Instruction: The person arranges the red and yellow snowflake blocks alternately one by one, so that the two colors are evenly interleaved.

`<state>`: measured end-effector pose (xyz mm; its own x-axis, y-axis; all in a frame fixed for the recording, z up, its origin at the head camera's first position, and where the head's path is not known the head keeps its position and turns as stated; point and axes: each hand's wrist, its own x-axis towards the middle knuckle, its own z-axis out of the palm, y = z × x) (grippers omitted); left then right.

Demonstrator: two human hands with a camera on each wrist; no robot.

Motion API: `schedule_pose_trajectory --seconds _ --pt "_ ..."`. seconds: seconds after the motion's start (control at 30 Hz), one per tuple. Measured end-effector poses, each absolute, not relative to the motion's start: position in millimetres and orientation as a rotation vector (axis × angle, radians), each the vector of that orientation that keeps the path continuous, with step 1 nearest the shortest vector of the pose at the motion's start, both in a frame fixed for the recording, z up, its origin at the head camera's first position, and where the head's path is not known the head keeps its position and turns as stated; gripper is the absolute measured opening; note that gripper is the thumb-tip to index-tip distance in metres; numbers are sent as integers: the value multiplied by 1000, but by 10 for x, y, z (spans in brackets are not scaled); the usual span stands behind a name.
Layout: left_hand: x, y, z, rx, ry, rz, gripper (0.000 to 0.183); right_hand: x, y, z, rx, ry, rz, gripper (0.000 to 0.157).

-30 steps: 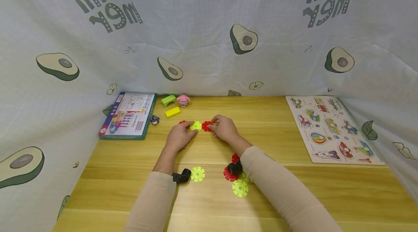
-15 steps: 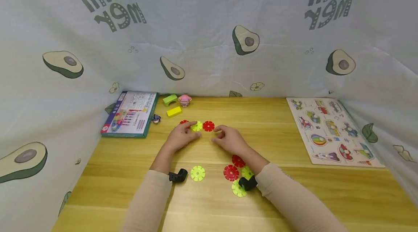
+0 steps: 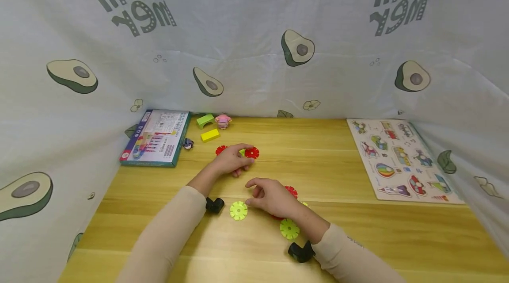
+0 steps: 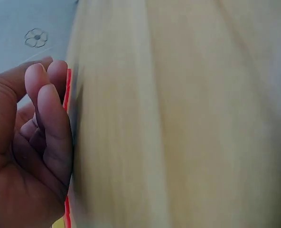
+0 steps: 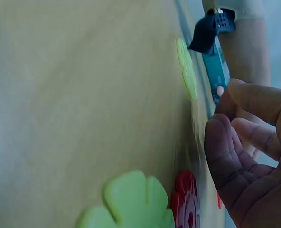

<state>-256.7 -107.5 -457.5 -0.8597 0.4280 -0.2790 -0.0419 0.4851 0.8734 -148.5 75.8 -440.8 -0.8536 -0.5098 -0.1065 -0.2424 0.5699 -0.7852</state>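
Three notched plastic discs form a row across the table in the head view: a red disc [image 3: 220, 149], a mostly covered yellow-green disc [image 3: 241, 152] and a right-hand red disc [image 3: 252, 153]. Over that row lies my left hand [image 3: 231, 160], its index fingertip and thumb right at the right-hand red disc. The left wrist view shows that hand's fingers beside a thin red edge [image 4: 68, 85]. My right hand [image 3: 274, 198] has loosely bent fingers with nothing between them. Its thumb tip is just right of a single yellow-green disc [image 3: 238, 211].
Partly under the right hand and forearm lie several more discs, including a yellow-green one [image 3: 289, 229] and a red one [image 3: 291, 191]. Farther back are a boxed toy [image 3: 157, 138], a green block [image 3: 205, 120], a yellow block [image 3: 210, 135] and a pink figurine [image 3: 223, 121]. A picture puzzle board [image 3: 391, 159] lies right.
My right hand has let go of the red disc at the row's right end and moved back toward the single yellow-green disc. My left hand has shifted right along the row.
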Motion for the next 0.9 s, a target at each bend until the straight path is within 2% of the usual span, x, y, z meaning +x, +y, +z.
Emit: schedule_pose_trajectory --seconds 0.13,0.37,0.9 --pt "-2573 -1034 -4598 320 2240 1365 52 -1415 706 -4414 -664 2463 -1118 40" --pt "-2559 -1009 -4634 311 2280 1365 67 -1350 585 -4463 -766 2494 -975 44" --pt "-2513 -942 -4613 269 2424 1205 65 -1274 499 -4462 -751 2577 -853 44"
